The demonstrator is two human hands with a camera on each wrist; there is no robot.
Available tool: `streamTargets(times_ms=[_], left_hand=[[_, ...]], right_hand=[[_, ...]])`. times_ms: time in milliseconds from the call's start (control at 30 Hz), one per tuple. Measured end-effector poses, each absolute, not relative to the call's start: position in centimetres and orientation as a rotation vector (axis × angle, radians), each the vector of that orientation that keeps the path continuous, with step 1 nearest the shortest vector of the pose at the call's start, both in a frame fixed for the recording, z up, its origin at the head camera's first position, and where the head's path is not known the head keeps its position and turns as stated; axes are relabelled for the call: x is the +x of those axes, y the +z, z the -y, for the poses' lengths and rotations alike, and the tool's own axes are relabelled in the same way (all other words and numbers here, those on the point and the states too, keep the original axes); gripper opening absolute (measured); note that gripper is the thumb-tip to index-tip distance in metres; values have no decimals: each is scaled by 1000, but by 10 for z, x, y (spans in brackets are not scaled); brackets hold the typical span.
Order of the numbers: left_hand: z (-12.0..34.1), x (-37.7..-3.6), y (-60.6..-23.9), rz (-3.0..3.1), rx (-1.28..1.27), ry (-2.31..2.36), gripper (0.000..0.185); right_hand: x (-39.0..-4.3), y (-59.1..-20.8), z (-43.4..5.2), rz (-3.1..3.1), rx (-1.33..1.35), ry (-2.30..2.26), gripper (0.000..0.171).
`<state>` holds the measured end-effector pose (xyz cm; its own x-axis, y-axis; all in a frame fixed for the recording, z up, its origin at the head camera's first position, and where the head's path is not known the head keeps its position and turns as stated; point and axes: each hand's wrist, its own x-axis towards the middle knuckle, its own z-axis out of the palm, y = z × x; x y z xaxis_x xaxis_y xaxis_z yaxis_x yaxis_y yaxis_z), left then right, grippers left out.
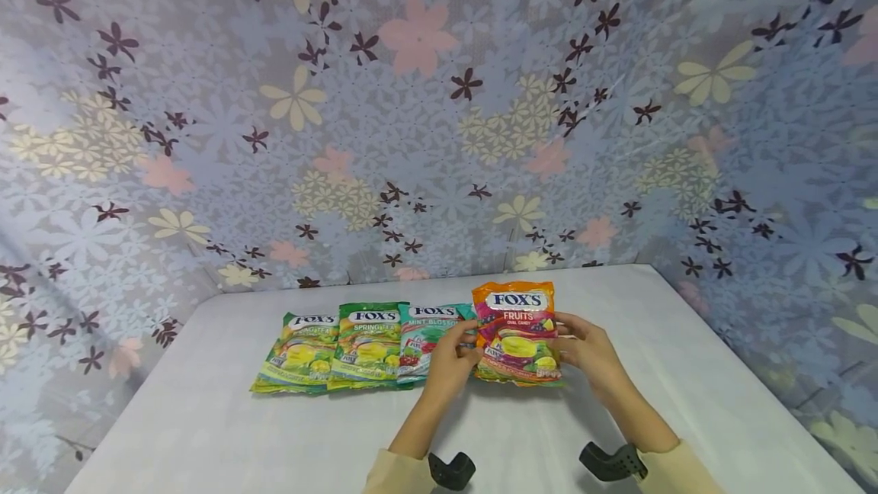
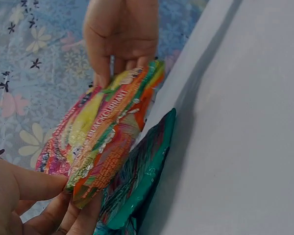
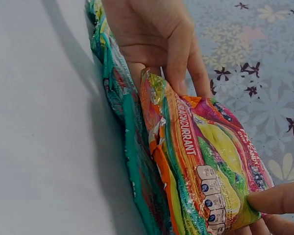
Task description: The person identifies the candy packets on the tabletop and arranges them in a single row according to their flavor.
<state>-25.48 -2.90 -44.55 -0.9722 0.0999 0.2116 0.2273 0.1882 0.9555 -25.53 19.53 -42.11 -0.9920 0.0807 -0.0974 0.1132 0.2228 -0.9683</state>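
Both hands hold a bag of fruit candy (image 1: pixel 517 338), orange and magenta with FOX'S FRUITS on its front. On its left edge my left hand (image 1: pixel 451 357) pinches it between thumb and fingers. My right hand (image 1: pixel 593 349) grips the opposite edge, its thumb (image 3: pixel 274 199) against the printed face. The bag is tilted up, its front facing me, and in the wrist views its lower edge stands over a teal candy bag (image 2: pixel 137 181). In the head view this teal MINT BLOSSOM bag is partly hidden behind my left hand and the fruit bag.
To the left, two green SPRING TEA candy bags lie side by side, one nearer the middle (image 1: pixel 366 349) and one at the row's end (image 1: pixel 298 357), their edges overlapping. The white table (image 1: pixel 274 441) meets a flowered cloth backdrop (image 1: pixel 411 136) at its far edge.
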Motion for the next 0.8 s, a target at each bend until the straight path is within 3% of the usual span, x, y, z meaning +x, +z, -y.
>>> streamTargets(times_ms=[800], left_hand=[[32, -254, -446, 2370, -292, -1833, 40]], right_hand=[[-251, -422, -190, -2470, 153, -1945, 56]])
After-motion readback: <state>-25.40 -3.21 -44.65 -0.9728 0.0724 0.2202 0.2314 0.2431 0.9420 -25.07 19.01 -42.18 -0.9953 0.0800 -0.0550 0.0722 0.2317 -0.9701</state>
